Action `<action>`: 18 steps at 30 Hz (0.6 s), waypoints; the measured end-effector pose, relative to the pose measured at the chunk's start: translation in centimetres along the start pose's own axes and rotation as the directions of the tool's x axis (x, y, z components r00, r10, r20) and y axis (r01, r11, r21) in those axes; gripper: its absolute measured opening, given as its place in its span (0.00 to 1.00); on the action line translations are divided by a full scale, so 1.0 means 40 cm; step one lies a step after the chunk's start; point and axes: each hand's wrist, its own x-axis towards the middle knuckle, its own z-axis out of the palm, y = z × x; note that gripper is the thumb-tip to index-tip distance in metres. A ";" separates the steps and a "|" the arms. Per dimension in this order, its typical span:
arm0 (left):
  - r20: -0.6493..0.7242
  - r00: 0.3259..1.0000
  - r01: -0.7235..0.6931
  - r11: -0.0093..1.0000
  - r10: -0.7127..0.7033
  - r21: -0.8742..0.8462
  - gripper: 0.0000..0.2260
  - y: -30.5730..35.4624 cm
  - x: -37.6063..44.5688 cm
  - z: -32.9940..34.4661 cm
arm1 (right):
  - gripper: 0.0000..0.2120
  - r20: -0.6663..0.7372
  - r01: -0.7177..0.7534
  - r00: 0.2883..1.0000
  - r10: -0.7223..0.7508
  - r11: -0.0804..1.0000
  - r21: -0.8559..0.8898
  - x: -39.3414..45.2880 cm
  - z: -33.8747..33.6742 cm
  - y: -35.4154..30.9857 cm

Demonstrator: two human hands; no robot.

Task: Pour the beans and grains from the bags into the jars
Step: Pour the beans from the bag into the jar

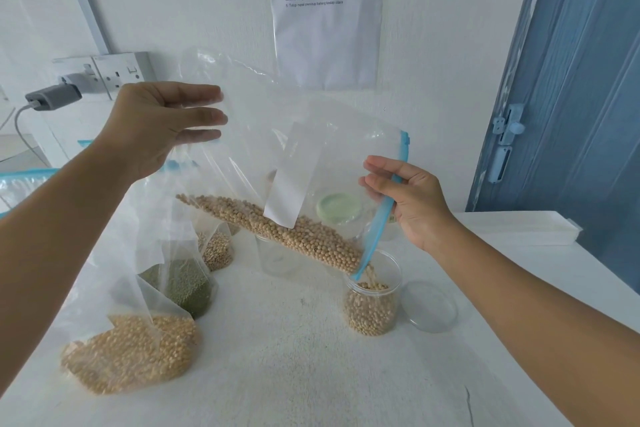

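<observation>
**Bag mouth tipped over the open jar**

The clear plastic zip bag with a blue seal strip (311, 156) slopes from 10 o'clock down to 5 o'clock, its pale round beans (277, 232) sliding toward the low corner. That corner sits just above the clear round plastic jar (372, 302), partly filled. The right hand (405, 198) pinches the blue strip beside the mouth and is nearer the jar; the left hand (166, 121), fingers straight, props the raised bottom end. Raising that left end further would likely quicken the flow.
</observation>
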 end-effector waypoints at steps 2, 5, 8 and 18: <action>0.002 1.000 -0.002 1.000 0.002 0.002 0.19 0.000 0.000 0.000 | 0.14 0.003 0.001 1.000 0.000 1.000 -0.008 -0.003 0.001 0.004; 0.004 1.000 -0.002 1.000 0.002 -0.001 0.20 -0.001 0.000 0.000 | 0.12 -0.010 0.003 1.000 -0.003 1.000 -0.009 -0.006 0.000 0.006; 0.008 1.000 -0.004 1.000 0.004 -0.002 0.21 -0.003 0.002 -0.001 | 0.12 -0.011 0.000 1.000 0.000 1.000 -0.005 -0.007 0.001 0.006; 0.018 1.000 -0.007 1.000 0.006 0.014 0.20 0.000 0.011 -0.004 | 0.12 -0.027 0.011 1.000 -0.011 1.000 -0.006 -0.007 0.006 0.009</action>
